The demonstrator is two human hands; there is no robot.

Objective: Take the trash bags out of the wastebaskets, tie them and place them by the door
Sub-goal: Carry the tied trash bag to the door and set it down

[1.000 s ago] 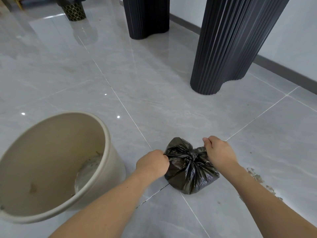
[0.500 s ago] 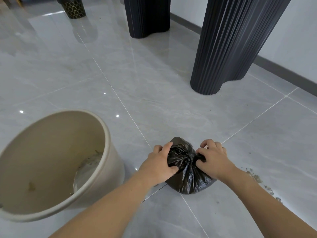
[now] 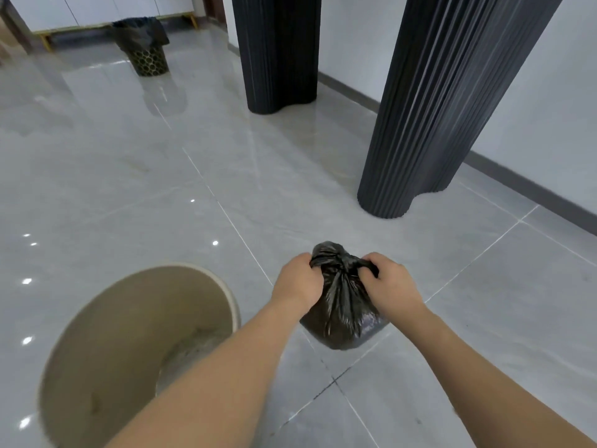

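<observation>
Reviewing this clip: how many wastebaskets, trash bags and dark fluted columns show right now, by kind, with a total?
Wastebaskets: 2, the beige wastebasket and the perforated wastebasket
Trash bags: 2, the tied bag gripped by the left hand and right hand, and the liner in the perforated one
Fluted columns: 2, and
Total: 6

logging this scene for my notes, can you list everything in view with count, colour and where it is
trash bag: 1, black, on the floor tiles at centre, top gathered
beige wastebasket: 1, beige, lower left, no liner inside
mesh wastebasket: 1, dark with gold pattern, far upper left, black liner still in it
fluted columns: 2, black, standing on the floor at upper centre and right
floor: grey glossy tiles
wall: white, dark baseboard, right
left hand: 1, grips the bag's top on its left
right hand: 1, grips the bag's top on its right
</observation>
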